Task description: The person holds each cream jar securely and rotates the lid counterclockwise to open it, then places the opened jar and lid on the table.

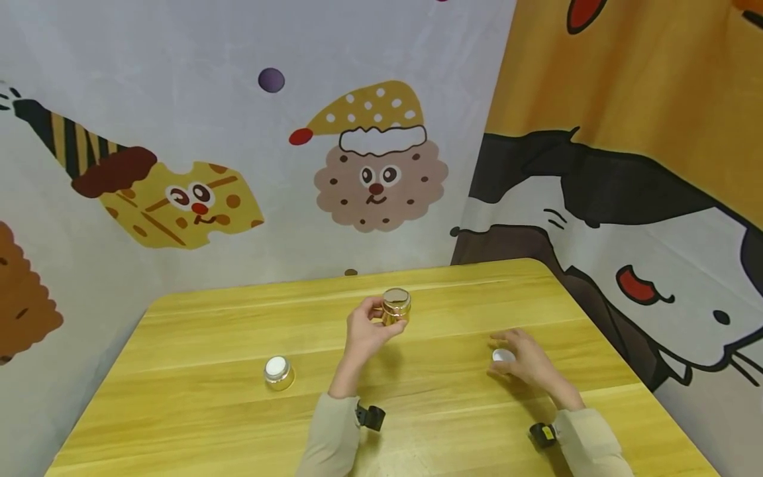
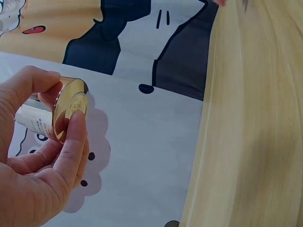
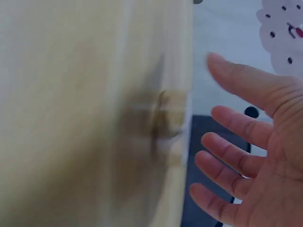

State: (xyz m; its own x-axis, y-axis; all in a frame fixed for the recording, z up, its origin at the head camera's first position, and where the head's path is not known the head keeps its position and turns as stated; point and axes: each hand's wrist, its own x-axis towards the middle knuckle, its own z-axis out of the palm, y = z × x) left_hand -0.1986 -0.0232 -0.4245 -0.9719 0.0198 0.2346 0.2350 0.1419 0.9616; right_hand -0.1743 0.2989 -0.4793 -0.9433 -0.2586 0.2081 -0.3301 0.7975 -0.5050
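Note:
My left hand (image 1: 365, 334) grips a shiny gold jar (image 1: 396, 306) above the table, its silvery top facing up in the head view. In the left wrist view the fingers and thumb of that hand (image 2: 52, 156) hold the jar (image 2: 40, 116) by its gold end, and a printed label shows on its side. My right hand (image 1: 527, 361) has its fingers spread around a small item with a white round top (image 1: 503, 356). The right wrist view shows this hand (image 3: 255, 146) holding nothing, beside a blurred gold item (image 3: 170, 127) on the table.
A second gold jar with a white top (image 1: 279, 372) stands on the wooden table (image 1: 197, 344), left of my left forearm. Behind the table hangs a cloth (image 1: 226, 126) printed with cartoon figures, and another cartoon print (image 1: 632, 232) is at the right.

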